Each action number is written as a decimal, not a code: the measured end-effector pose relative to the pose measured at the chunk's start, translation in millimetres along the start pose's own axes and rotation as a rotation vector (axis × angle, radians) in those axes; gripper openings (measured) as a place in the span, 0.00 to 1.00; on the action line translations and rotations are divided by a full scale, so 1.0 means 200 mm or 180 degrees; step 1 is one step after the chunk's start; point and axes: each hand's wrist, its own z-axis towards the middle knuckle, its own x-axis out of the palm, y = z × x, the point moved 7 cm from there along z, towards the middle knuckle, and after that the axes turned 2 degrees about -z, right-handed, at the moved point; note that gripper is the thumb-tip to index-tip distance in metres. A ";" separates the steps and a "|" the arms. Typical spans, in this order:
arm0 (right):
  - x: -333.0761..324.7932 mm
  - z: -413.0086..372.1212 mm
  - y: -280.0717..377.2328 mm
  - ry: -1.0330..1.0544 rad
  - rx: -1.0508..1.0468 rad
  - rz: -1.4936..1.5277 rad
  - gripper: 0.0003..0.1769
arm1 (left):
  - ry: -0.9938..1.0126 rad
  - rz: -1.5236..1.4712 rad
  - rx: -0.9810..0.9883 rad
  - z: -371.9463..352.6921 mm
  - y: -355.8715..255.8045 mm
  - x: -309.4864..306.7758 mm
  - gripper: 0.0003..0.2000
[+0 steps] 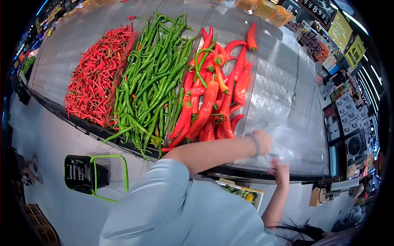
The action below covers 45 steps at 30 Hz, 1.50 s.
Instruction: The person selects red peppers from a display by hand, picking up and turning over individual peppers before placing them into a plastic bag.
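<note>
Yellow price card [355, 51] at upper right, tilted, reading 4.90; near it a black board [318, 12] carries white figures, of which I can make out only an 8. Stacked white cartons [349, 115] on the right have dark print too small to read.

A clear plastic bag [287, 141], thin, shiny and crumpled, is at the person's hands, seen against the right part of a silver display counter [275, 78]. The left hand [262, 142], with a bracelet at its wrist, is at the bag's left side; it is blurred, so I cannot tell whether its fingers are spread or pinching. The right hand [280, 170] is just below the bag, fingers bent upward toward it; blur hides whether they grip the plastic. The shirt [213, 209] is pale blue.

On the counter, left to right, lie small red chillies [98, 74], long green chillies [158, 78] and large glossy red peppers [205, 102], with clear dividers between the heaps. At the far edge are clear tubs [264, 9] with orange-yellow contents. A black basket [79, 174] with a bright green rim and handle stands on the floor, and below the counter a white box [259, 199] holds greens and something yellow
</note>
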 end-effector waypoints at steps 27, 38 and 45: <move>0.01 -0.05 -0.25 -0.1048 -0.1436 -0.0475 0.23 | -0.0989 0.2636 -0.3023 -0.70 0.91 -1.20 0.21; 0.01 -0.08 -0.27 -0.1394 -0.1747 -0.0429 0.19 | -0.0768 0.1990 -0.3209 -0.65 1.16 -1.08 0.20; 0.09 -0.10 -0.26 -0.1331 -0.1869 -0.0427 0.17 | -0.0848 0.1754 -0.3462 -0.66 1.12 -1.17 0.21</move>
